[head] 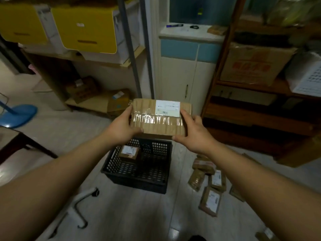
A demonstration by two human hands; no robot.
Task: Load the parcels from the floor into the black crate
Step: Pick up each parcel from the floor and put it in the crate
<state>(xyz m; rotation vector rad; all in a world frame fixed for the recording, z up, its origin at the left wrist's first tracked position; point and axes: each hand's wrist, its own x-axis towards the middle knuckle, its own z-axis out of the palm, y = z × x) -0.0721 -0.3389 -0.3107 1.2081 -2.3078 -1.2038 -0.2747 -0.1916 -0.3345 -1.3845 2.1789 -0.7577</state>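
The left hand (121,126) has its grip curled round the left end of a flat brown tape-bound cardboard parcel (156,124), held in the air above the black latticed plastic crate (135,178), long axis running left to right. Its white label faces up, print too blurred to read. The right hand (194,134) clasps the right end. Further right, brown labelled parcels (211,200) lie on the floor.

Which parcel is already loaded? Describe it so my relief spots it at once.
Find the black crate on the floor. In its far left corner sits one small brown parcel with a white label on top. It alone is inside the crate; the loose parcels lie on the floor to the crate's right, and the big parcel is held above.
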